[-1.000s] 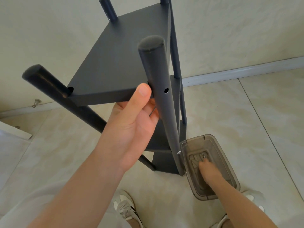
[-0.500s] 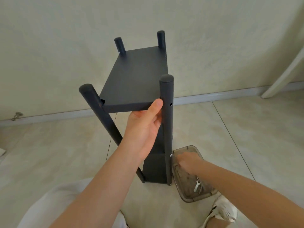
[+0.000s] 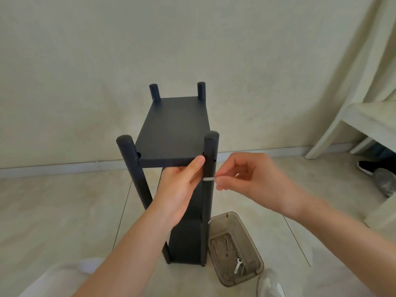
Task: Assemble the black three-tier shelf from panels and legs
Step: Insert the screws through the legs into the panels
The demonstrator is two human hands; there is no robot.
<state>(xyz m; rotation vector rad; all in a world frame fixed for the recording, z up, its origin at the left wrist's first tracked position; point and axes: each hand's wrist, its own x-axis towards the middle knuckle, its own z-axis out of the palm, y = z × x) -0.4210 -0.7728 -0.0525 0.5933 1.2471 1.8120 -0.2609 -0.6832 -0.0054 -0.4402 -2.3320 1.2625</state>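
One brown tray (image 3: pixel 232 227) with screws (image 3: pixel 238 265) beside shelf (image 3: pixel 175 129); white furniture (image 3: pixel 368 118) right.

Left hand (image 3: pixel 177 189) grips the top panel (image 3: pixel 173 129) at its near edge: thumb up front, fingers tucked out of sight beneath. Its wrist covers much of the lower panels (image 3: pixel 186 243). Right hand (image 3: pixel 252 181) pinches a small pale fastener (image 3: pixel 209 179), too blurred to call screw or pin. Metal bits (image 3: pixel 238 266) in the brown plastic box (image 3: pixel 257 260) are too small to name. The dark shoe (image 3: pixel 364 167) is cut off at the right.
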